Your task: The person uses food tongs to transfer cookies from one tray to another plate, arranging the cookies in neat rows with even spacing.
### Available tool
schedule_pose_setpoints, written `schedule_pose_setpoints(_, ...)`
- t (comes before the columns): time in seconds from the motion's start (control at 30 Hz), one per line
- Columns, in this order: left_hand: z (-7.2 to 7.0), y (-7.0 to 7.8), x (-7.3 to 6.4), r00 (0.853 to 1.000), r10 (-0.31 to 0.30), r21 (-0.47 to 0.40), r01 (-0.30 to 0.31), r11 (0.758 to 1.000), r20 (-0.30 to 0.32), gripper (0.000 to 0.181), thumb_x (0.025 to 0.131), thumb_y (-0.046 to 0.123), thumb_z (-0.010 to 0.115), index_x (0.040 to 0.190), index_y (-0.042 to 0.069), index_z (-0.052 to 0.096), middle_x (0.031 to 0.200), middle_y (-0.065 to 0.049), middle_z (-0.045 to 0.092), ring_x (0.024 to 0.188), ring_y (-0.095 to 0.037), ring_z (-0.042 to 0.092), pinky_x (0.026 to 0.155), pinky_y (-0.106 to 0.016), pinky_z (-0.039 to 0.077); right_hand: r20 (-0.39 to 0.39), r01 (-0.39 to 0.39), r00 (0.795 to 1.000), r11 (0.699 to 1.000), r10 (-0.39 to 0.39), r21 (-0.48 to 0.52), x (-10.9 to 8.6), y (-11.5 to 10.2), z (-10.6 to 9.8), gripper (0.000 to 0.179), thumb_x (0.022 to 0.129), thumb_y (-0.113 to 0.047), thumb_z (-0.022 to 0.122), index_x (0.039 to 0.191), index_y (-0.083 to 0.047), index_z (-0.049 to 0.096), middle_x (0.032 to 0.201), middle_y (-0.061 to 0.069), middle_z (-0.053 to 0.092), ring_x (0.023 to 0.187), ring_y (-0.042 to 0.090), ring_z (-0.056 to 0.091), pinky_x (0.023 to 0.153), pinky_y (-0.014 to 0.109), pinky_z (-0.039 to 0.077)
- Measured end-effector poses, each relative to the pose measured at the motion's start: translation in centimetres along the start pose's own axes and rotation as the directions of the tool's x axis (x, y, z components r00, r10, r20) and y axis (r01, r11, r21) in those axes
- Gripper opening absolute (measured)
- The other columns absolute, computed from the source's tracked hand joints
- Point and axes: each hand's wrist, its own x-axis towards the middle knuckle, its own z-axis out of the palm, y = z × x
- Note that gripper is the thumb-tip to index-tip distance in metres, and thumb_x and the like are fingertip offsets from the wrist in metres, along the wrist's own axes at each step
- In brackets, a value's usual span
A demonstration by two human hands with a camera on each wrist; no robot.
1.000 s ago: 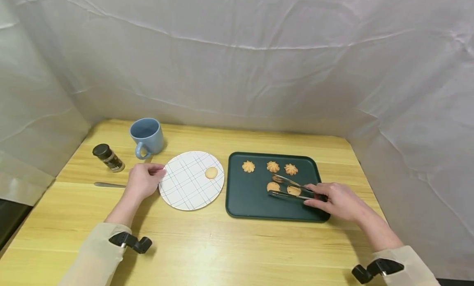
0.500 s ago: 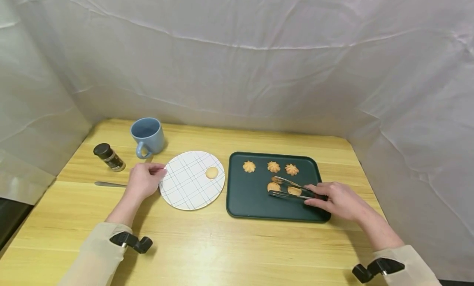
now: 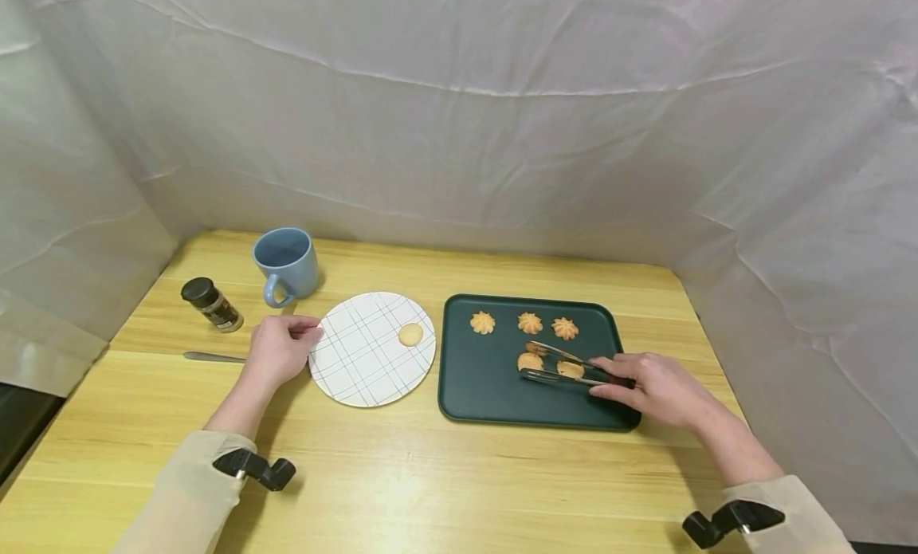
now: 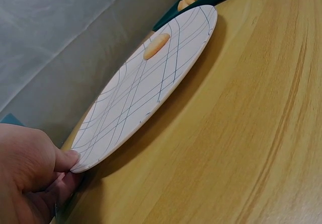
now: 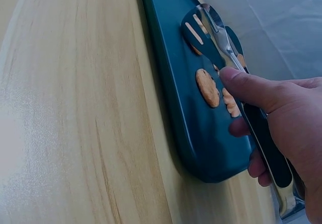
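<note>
My left hand (image 3: pixel 280 348) pinches the left rim of a white plate (image 3: pixel 355 363) patterned with thin crossing lines. Thumb on top and fingers below show in the left wrist view. One round, pale cookie (image 3: pixel 410 335) lies on the plate's right part. Over the dark green tray (image 3: pixel 480 394), my right hand (image 3: pixel 656 387) grips a pair of tongs (image 5: pixel 266 143). Their spread tips lie around a round cookie (image 3: pixel 530 363) with dark specks, without a visible squeeze. A second speckled cookie (image 5: pixel 207 88) sits nearer the hand, between the tong arms.
Several star-shaped cookies (image 3: pixel 529 323) form a row along the tray's back. A blue mug (image 3: pixel 287 267) stands behind the plate at left. Beside it are a black-capped spice jar (image 3: pixel 211 305) and a grey utensil handle (image 3: pixel 213 357), partly hidden by my left arm. Pale sheeting (image 3: pixel 459 139) surrounds the table.
</note>
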Motion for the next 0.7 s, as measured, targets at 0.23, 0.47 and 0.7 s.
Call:
schedule_pose_setpoints(0.23,0.1,-0.1,0.0,1.000,0.006,0.003,-0.006,1.000,0.002,0.024,0.102,0.014,0.070,0.117,-0.003,0.078,0.103,-0.017,0.078,0.095,-0.032,0.071,0.082,-0.041,0.051,-0.012,-0.005,1.000,1.000,0.005,-0.005,-0.1,-0.2,-0.1,0.053,0.100,-0.053,0.069,0.140,-0.018,0.072,0.102,-0.009,0.072,0.076,0.001,0.059,0.071,0.035,0.053)
schedule_pose_setpoints(0.47,0.2,-0.1,0.0,1.000,-0.001,-0.007,0.001,1.000,0.005,0.024,0.102,0.014,0.069,0.117,-0.003,0.078,0.103,-0.017,0.078,0.095,-0.032,0.070,0.082,-0.042,0.051,-0.032,0.024,0.999,1.000,-0.024,0.001,0.3,-0.4,-0.6,0.053,0.099,-0.051,0.072,0.139,-0.016,0.072,0.104,-0.005,0.074,0.070,0.003,0.059,0.068,0.033,0.052)
schedule_pose_setpoints(0.7,0.1,-0.2,0.0,1.000,-0.004,-0.008,0.004,1.000,0.009,0.024,0.102,0.014,0.068,0.117,-0.003,0.077,0.103,-0.017,0.077,0.095,-0.032,0.069,0.081,-0.041,0.050,-0.041,0.053,0.998,0.999,-0.053,-0.004,1.1,-0.9,-1.2,0.054,0.098,-0.049,0.073,0.140,-0.016,0.071,0.103,-0.004,0.074,0.067,0.006,0.060,0.065,0.033,0.051)
